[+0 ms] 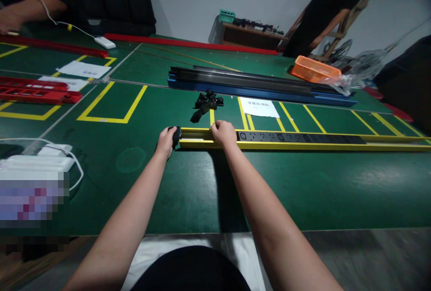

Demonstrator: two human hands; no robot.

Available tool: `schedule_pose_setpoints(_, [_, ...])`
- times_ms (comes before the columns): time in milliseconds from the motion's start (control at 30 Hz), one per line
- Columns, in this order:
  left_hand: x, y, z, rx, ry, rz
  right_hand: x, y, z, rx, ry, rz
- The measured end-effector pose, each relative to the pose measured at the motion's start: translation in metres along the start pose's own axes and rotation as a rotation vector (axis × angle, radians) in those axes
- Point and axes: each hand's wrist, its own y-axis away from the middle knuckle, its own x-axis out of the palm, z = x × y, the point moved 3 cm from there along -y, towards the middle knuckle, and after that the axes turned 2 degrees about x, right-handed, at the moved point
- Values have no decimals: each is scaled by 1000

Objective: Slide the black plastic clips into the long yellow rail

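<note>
A long yellow metal channel lies across the green table, with a strip of black socket modules inside it. My left hand is closed round a black end piece at the channel's left end; whether it is fully seated I cannot tell. Further right, my right hand rests closed over the channel, just left of the sockets. Its fingertips are partly hidden. Behind the channel sits a small pile of black plastic parts.
Black and blue rails lie farther back, beside an orange basket. A paper label lies behind the channel. Red rails are at left, above a white power strip with a cable. Other people stand across the table.
</note>
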Motion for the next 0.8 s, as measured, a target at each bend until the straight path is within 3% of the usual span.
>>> schedule_pose_setpoints(567, [-3,-3,7,61,-93,48,0,0,1,12,4,-12])
schedule_pose_setpoints(800, [-4,-7,10,-7,-58,76,2,-2,2,36,20,-2])
